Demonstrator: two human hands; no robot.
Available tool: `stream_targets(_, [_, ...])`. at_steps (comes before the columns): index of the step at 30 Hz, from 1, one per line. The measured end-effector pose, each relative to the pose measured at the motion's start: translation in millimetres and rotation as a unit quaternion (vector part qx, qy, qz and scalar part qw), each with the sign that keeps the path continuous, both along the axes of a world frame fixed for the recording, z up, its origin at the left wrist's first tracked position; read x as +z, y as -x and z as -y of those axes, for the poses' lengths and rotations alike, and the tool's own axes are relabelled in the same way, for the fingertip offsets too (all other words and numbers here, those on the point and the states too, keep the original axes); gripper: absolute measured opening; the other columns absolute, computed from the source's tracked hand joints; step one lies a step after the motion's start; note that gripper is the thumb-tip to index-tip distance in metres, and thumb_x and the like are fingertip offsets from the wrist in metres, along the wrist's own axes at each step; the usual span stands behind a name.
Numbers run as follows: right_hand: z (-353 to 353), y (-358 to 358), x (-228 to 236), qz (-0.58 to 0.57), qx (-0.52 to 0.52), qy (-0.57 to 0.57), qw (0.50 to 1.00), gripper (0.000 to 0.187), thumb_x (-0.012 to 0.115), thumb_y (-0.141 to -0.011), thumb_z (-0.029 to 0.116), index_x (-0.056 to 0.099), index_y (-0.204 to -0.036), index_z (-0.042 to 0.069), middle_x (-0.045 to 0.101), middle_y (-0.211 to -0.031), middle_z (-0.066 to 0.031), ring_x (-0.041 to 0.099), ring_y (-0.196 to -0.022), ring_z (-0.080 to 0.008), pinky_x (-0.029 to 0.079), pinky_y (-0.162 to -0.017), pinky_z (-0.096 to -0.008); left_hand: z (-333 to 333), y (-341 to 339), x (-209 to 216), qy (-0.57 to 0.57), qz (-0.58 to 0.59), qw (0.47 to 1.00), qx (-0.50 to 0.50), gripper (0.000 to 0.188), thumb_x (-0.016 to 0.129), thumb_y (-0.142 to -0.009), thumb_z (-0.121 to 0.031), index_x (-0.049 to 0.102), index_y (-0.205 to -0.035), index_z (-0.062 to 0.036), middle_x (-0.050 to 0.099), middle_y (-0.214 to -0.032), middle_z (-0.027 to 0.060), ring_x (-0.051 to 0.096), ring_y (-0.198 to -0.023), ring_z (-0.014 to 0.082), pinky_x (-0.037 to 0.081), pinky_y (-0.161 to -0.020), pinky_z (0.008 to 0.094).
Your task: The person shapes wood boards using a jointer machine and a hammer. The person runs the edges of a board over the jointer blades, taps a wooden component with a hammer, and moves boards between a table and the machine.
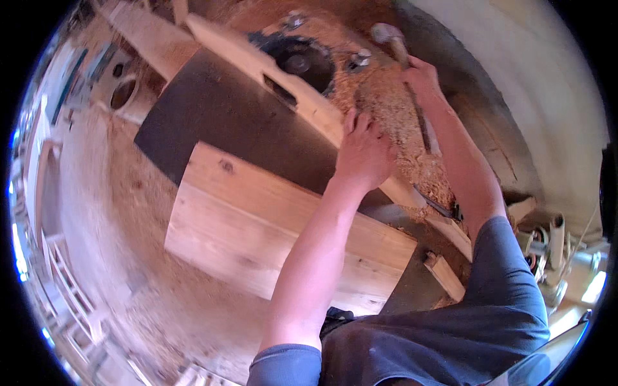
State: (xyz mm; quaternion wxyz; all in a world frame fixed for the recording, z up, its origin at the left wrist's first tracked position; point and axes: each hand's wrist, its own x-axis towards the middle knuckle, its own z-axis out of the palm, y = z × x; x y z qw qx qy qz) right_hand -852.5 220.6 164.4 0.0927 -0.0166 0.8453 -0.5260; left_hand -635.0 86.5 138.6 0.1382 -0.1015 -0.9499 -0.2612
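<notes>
In my right hand is a hammer, gripped by its handle, with the metal head pointing up and to the left over the sawdust. My left hand lies over a long pale wooden fence, its fingers bent across the top edge. This fence crosses the dark machine table diagonally and has a slot cut in it. Beyond the fence is a round dark opening with sawdust heaped around it. On the near side, a wide wooden panel lies flat beneath my left forearm.
Two shiny metal knobs stand near the round opening. Small wood offcuts lie by my right elbow. A pale curved wall rises at the right. Wooden frames stand at the far left, past the dusty floor.
</notes>
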Motion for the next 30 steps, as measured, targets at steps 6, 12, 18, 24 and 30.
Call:
stream_targets(6, [-26, 17, -66, 0.053, 0.015, -0.196, 0.979, 0.033, 0.068, -0.078, -0.003, 0.076, -0.108, 0.007, 0.065, -0.073, -0.004, 0.057, -0.058, -0.0121, 0.043, -0.053, -0.0308, 7, -5, -1, 0.018, 0.023, 0.999, 0.026, 0.042, 0.049, -0.102, -0.037, 0.076, -0.097, -0.0055, 0.064, -0.121, 0.0146, 0.04, -0.136, 0.0325, 0.012, -0.123, 0.0549])
stream_targets(12, [-61, 46, -122, -0.203, 0.123, -0.263, 0.935, 0.037, 0.077, -0.072, 0.01, 0.076, -0.109, 0.005, 0.071, -0.072, -0.0156, 0.066, -0.055, -0.0231, 0.052, -0.055, -0.0404, 1, -1, 6, 0.027, 0.025, 0.999, 0.013, 0.042, 0.048, -0.102, -0.037, 0.076, -0.098, -0.006, 0.064, -0.12, 0.0138, 0.04, -0.135, 0.0322, 0.012, -0.123, 0.0539])
stream_targets(18, [-32, 43, -89, -0.005, 0.053, -0.221, 0.974, 0.043, 0.075, -0.075, 0.004, 0.075, -0.117, 0.006, 0.072, -0.084, -0.0085, 0.064, -0.069, -0.0174, 0.051, -0.063, -0.0365, 6, -4, 6, 0.023, 0.022, 0.999, 0.012, 0.04, 0.048, -0.101, -0.036, 0.076, -0.097, -0.0063, 0.065, -0.118, 0.0145, 0.042, -0.134, 0.0323, 0.015, -0.123, 0.0545])
stream_targets(24, [-11, 5, -60, 0.09, -0.017, -0.102, 0.991, 0.023, 0.073, -0.078, 0.006, 0.074, -0.101, 0.001, 0.067, -0.077, -0.0077, 0.06, -0.066, -0.0208, 0.047, -0.06, -0.0381, 12, -7, 5, 0.019, 0.037, 0.999, 0.02, 0.039, 0.049, -0.102, -0.033, 0.076, -0.101, -0.005, 0.065, -0.12, 0.0152, 0.042, -0.137, 0.0339, 0.015, -0.123, 0.0554])
stream_targets(30, [-72, 4, -74, 0.023, -0.037, -0.149, 0.988, 0.016, 0.073, -0.08, 0.009, 0.072, -0.094, 0.0, 0.063, -0.068, -0.0067, 0.057, -0.056, -0.0196, 0.044, -0.052, -0.0364, 3, 0, 16, 0.007, 0.077, 0.997, -0.02, 0.04, 0.048, -0.103, -0.034, 0.076, -0.106, -0.0049, 0.064, -0.126, 0.0154, 0.04, -0.14, 0.0329, 0.013, -0.124, 0.055])
